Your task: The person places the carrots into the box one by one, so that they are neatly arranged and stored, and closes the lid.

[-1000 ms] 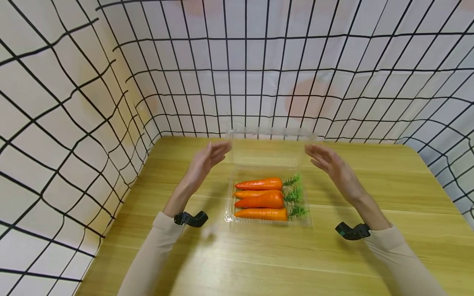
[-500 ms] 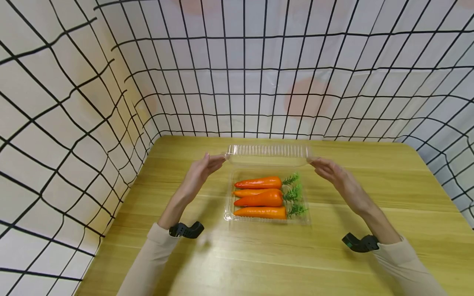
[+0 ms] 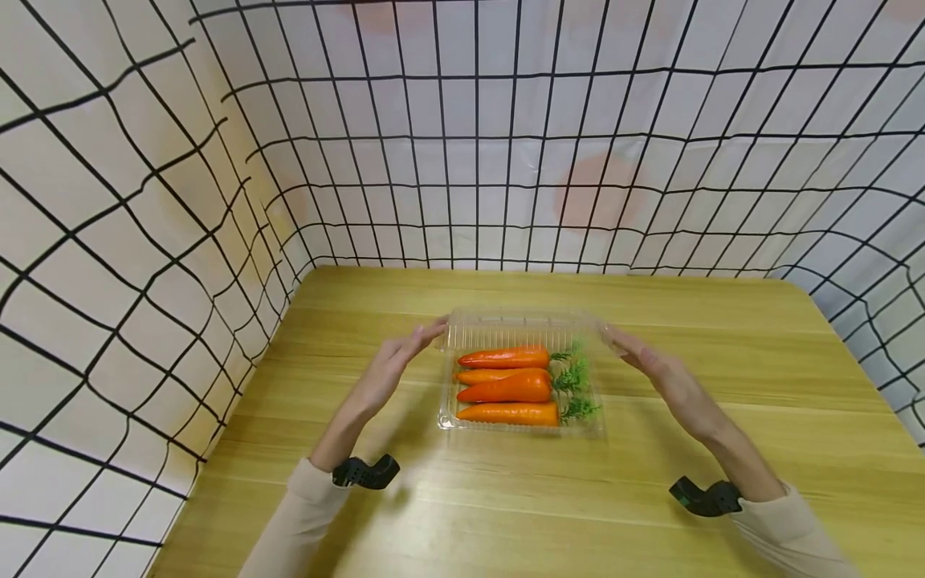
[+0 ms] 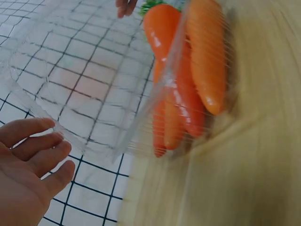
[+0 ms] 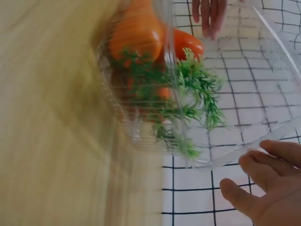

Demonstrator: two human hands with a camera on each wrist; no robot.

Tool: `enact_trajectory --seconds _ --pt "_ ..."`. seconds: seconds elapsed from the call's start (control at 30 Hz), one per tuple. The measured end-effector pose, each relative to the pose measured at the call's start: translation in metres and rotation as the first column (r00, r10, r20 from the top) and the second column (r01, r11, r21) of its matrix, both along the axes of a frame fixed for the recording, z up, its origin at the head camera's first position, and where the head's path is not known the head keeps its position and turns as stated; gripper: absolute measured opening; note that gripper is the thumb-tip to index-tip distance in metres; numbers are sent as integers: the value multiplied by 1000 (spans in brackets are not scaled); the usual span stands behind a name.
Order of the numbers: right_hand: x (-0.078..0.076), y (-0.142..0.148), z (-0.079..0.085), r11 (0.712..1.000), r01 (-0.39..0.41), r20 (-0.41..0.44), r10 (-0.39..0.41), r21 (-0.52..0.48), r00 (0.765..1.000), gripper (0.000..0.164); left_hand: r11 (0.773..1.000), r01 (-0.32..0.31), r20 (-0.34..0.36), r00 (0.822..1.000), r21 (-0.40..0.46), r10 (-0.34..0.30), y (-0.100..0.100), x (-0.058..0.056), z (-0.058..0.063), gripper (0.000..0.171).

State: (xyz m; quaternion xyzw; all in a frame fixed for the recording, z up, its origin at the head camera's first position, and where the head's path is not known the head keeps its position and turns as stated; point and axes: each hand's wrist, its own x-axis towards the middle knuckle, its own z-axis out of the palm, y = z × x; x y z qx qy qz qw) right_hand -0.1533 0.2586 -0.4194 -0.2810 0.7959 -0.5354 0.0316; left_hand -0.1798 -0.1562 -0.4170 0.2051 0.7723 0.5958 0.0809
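Several orange carrots [image 3: 509, 389] with green leafy tops [image 3: 576, 377] lie side by side in a clear plastic clamshell box [image 3: 446, 419]. Its hinged lid [image 3: 520, 319] is raised and tilts over the farthest carrot in the head view. At the lid's left edge, my left hand [image 3: 386, 373] touches with nearly straight fingertips. On the opposite edge are the extended fingers of my right hand [image 3: 672, 381]. Both wrist views show the fingers spread beside the transparent lid [image 4: 89, 94], palms turned toward each other. The green tops [image 5: 188, 89] show in the right wrist view.
The box rests on a wooden table [image 3: 506, 506]. Black wire grid panels [image 3: 513, 144] rise behind it and along both sides, backed by white sheeting. Each wrist carries a black camera mount [image 3: 367, 472].
The lid has swung from standing upright behind the box down toward me, over the far carrot. Both hands have come nearer along with it. The carrots have stayed put.
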Motion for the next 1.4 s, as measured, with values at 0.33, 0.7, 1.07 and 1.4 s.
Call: enact_trajectory --seconds 0.33,0.7,1.07,1.4 --pt "5 -7 -20 986 87 3 -88 143 996 54 997 26 -49 998 -72 -30 5 8 -14 52" --pt "12 -10 -37 984 89 29 -95 157 995 67 988 29 -48 998 -150 -37 8 15 -35 59" --pt "20 -13 -50 973 119 62 -133 198 989 77 982 33 -14 999 -186 -36 11 21 -45 63" --pt "25 -14 -50 960 111 115 -144 256 983 79 981 18 -6 1000 -193 -20 10 23 -48 66"
